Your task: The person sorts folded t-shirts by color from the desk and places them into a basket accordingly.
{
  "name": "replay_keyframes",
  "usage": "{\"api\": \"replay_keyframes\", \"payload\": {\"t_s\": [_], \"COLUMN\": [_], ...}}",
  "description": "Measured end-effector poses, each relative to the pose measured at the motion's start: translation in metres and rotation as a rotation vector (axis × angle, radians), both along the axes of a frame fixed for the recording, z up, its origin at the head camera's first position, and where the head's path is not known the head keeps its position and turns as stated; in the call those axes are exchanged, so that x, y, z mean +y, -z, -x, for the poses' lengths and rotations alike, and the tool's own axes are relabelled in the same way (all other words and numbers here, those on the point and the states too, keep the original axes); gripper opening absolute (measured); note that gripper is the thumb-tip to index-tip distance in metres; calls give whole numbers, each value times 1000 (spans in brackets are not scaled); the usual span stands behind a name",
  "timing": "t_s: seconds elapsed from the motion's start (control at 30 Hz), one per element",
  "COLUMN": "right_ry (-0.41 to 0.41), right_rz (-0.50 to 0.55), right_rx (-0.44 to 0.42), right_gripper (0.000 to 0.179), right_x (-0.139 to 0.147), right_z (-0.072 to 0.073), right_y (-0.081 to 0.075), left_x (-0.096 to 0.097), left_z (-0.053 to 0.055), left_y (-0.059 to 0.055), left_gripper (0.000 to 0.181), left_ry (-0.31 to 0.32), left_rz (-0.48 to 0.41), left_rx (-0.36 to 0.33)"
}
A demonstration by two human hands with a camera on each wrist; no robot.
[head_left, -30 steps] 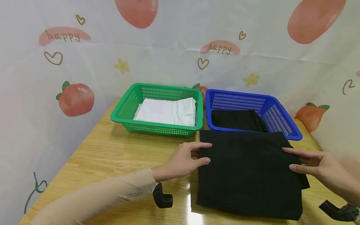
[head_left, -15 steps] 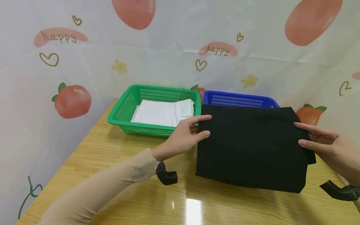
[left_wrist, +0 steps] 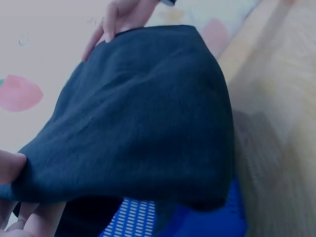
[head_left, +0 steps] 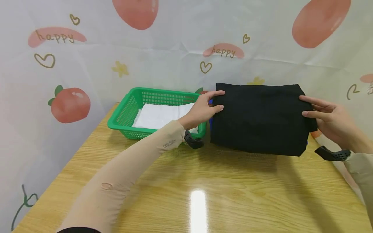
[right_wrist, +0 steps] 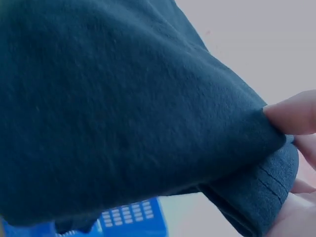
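Note:
A folded black garment (head_left: 259, 119) hangs raised off the table in the head view. My left hand (head_left: 201, 110) pinches its left side between thumb and fingers. On the right edge, my right hand (head_left: 335, 121) grips the folded layers the same way. Behind and below the garment is the blue basket (left_wrist: 212, 222), almost wholly covered in the head view. Both wrist views show its perforated wall under the cloth. Dark fabric (left_wrist: 86, 217) shows below the garment in the left wrist view.
A green basket (head_left: 122, 127) with folded white cloth (head_left: 157, 115) stands left of the garment, partly behind my left forearm. The wooden table (head_left: 233, 197) extends in front. A printed curtain (head_left: 175, 42) hangs close behind the baskets.
Both hands have carried the black garment up and away from me, from the table front to over the blue basket. The basket, with black cloth inside it, has become hidden.

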State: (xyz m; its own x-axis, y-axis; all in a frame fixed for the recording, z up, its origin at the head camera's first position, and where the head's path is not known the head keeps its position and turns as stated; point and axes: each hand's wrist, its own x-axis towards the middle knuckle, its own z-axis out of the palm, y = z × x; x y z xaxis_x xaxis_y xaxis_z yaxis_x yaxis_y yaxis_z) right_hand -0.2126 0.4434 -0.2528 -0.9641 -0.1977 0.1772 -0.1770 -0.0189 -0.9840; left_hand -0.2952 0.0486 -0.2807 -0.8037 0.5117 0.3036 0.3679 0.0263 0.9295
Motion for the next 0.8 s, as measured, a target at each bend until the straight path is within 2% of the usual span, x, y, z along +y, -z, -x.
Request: {"api": "replay_keyframes", "payload": {"t_s": [0.07, 0.17, 0.3, 0.47, 0.7, 0.8], "right_ry": [51, 164, 245, 244, 260, 242], "right_rz": [-4, -66, -207, -418, -643, -669], "right_rx": [-14, -51, -135, -205, -199, -203], "right_gripper": [57, 58, 62, 65, 67, 65], "right_x": [1, 3, 7, 5, -7, -9], "right_z": [7, 16, 26, 37, 50, 59], "right_y": [-3, -6, -3, 9, 10, 13], "left_x": [9, 22, 35, 43, 47, 46], "left_z": [9, 20, 31, 37, 41, 45], "left_y": [-2, -3, 0, 10, 12, 14], "left_gripper": [50, 52, 57, 69, 74, 71], "left_ry": [-9, -38, -69, -42, -15, -11], "left_rz": [-35, -48, 28, 169, 295, 353], "left_rx": [-38, -72, -90, -104, -121, -128]}}
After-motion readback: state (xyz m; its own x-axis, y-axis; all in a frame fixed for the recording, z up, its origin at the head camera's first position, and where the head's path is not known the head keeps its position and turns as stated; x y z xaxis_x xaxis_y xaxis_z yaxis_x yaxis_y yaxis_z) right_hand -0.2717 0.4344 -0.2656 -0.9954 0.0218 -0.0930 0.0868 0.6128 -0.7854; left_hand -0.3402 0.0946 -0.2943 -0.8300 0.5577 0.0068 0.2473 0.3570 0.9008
